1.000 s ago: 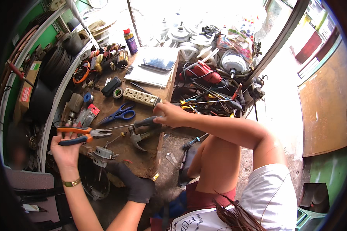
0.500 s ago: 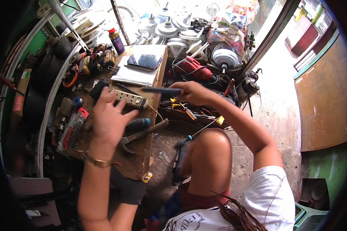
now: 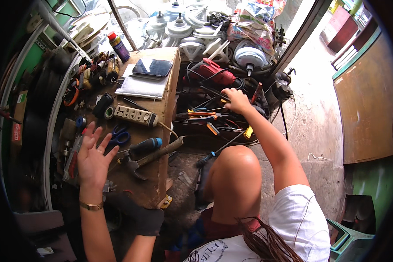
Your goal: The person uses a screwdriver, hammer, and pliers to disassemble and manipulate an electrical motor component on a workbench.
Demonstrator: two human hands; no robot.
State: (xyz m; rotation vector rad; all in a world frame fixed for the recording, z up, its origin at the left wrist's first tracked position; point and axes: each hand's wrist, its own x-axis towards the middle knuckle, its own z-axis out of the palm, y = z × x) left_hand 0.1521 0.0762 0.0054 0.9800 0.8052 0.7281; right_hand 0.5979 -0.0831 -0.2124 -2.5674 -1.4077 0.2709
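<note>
My left hand [image 3: 94, 161] is held over the wooden workbench, fingers spread, with nothing in it. Blue-handled scissors [image 3: 119, 136] lie just beyond its fingers, and a hammer [image 3: 155, 158] rests to its right beside a blue-and-black handled tool [image 3: 146, 147]. My right hand [image 3: 239, 101] is over the open tool tray right of the bench. Its fingers are closed at the end of a long dark tool [image 3: 212, 92], whose kind I cannot make out. Under it in the tray lie orange-handled pliers [image 3: 202, 114] and a small orange-and-grey handled tool [image 3: 212, 128].
A power strip [image 3: 136, 115], a phone [image 3: 153, 67] on a white pad [image 3: 140, 87] and a spray can [image 3: 118, 46] stand on the bench. Beyond the tray are a red power tool [image 3: 215, 73] and white plastic parts [image 3: 179, 28]. My bent knee [image 3: 238, 166] is close to the tray.
My right hand has moved right and slightly down, carrying the dark tool from beside the bench to over the tray. My left hand has drawn left and down, away from the power strip, uncovering the scissors.
</note>
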